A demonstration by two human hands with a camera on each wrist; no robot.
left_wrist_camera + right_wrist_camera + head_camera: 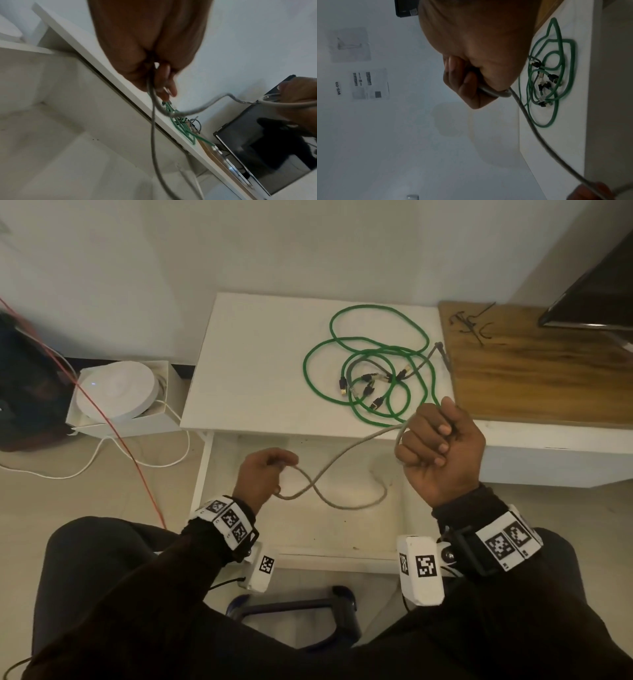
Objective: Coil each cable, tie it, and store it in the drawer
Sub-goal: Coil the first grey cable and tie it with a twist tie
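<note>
Nearest, over the open white drawer (pixel 308 529), the left hand (pixel 262 474) pinches one grey cable (pixel 346 453) and the right hand (pixel 442 446) is closed in a fist around it. Behind is the white tabletop (pixel 260 364) with green cables (pixel 376 344) in loose loops, then one wooden board (pixel 531 371) and the white wall

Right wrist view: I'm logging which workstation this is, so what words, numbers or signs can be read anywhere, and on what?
"WS-09": black characters on the wall, turned sideways, beside a printed sheet.
Printed sheet: text and a square code, too blurred to read.
Upper sheet: a faint picture, no legible text.
Square black-and-white markers on the wristbands and camera housings: patterns, not words.
</note>
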